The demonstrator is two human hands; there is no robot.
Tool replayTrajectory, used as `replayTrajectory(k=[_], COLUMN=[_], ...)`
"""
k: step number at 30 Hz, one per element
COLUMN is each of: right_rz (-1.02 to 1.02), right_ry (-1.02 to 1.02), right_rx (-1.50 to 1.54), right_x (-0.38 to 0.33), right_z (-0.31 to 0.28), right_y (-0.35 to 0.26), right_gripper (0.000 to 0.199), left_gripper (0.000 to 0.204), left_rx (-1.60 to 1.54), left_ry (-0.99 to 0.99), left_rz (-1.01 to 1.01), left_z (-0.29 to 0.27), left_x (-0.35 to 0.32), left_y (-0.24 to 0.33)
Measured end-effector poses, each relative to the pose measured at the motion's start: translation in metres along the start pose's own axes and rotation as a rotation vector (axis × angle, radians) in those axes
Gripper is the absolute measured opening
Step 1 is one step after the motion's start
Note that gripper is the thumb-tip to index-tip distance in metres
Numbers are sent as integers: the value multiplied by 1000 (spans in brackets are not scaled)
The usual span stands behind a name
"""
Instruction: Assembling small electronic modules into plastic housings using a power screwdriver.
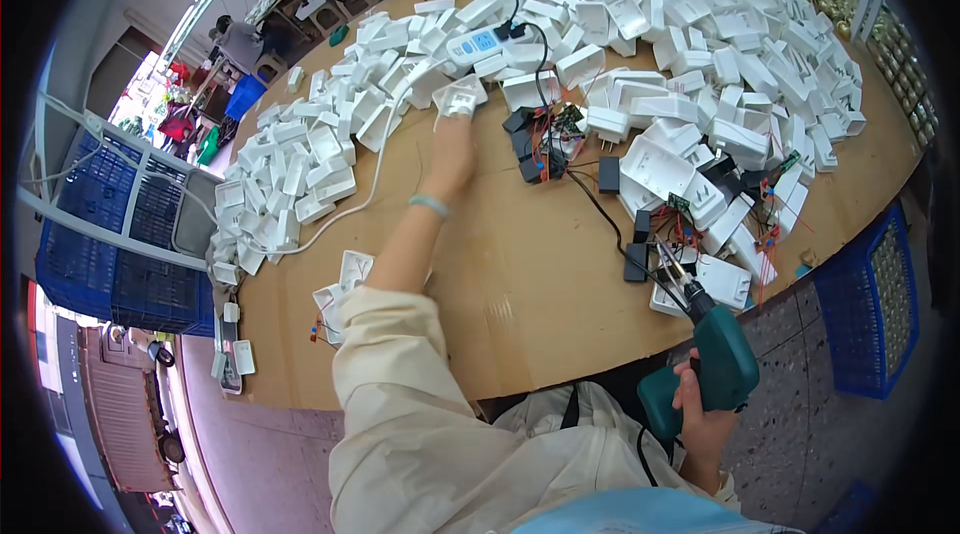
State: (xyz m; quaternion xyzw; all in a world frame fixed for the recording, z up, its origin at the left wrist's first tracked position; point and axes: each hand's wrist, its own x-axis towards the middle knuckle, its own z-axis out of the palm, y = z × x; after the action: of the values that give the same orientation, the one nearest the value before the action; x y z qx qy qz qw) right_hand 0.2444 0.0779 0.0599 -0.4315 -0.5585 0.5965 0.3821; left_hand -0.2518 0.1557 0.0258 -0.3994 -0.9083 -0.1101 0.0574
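Observation:
My left hand (452, 156) reaches out over the table to the near edge of the white heap. Its fingers are closed on a small open white plastic housing (460, 94); the fingertips are partly hidden. Low on the right, my right hand (702, 424) is wrapped round the grip of a green soldering gun (722, 359). The gun's metal tip points up and away, over black blocks and white housings at the table's edge. Between the hands lies a cluster of black blocks, wires and small circuit boards (545, 142). A few housings with wires (345, 279) lie left of my left forearm.
White housings (700, 24) are heaped in an arc along the brown table (490, 304). A power strip (478, 46) with a white cable lies among them. Blue crates (872, 304) stand at right and left. Other people (240, 39) sit at the far left and across the table.

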Motion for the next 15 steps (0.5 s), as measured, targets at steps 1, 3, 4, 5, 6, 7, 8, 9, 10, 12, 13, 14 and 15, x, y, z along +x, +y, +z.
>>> replayTrajectory(k=[1, 3, 4, 5, 6, 7, 8, 9, 10, 12, 13, 14, 15], right_rz=[-12, 26, 41, 58, 25, -11, 19, 30, 31, 28, 47, 66, 62], right_ry=[0, -14, -31, -34, -54, -79, -94, -94, -101, -100, -85, -67, -57], right_rx=[19, 4, -10, -16, -33, -44, -55, -57, -56, -51, -24, 3, 1], right_x=[4, 13, 18, 21, 24, 27, 28, 27, 28, 28, 27, 26, 25], right_z=[1, 3, 5, 7, 8, 8, 8, 9, 11, 15, 15, 14, 12], right_y=[0, 3, 2, 4, 5, 5, 4, 3, 1, 0, 0, 0, 0], right_gripper=[28, 28, 28, 28, 27, 27, 27, 27, 27, 27, 25, 23, 23], left_gripper=[19, 20, 21, 23, 25, 25, 28, 31, 31, 34, 34, 37, 41], left_rx=[66, 127, 128, 152, 168, 164, 122, 78, 77, 116, 112, 48, -17], left_ry=[18, -12, -50, -60, -73, -89, -94, -97, -100, -9, -7, 11, 29], left_rz=[192, 461, 526, 580, 639, 635, 675, 717, 717, 778, 783, 780, 778], left_z=[-3, -5, -12, -15, -17, -25, -36, -43, -45, -47, -51, -56, -61], left_x=[-16, -56, -79, -103, -124, -143, -161, -177, -192, -212, -215, -216, -216], left_y=[-4, -4, -3, -5, -4, -1, 3, 6, 9, 17, 22, 29, 36])
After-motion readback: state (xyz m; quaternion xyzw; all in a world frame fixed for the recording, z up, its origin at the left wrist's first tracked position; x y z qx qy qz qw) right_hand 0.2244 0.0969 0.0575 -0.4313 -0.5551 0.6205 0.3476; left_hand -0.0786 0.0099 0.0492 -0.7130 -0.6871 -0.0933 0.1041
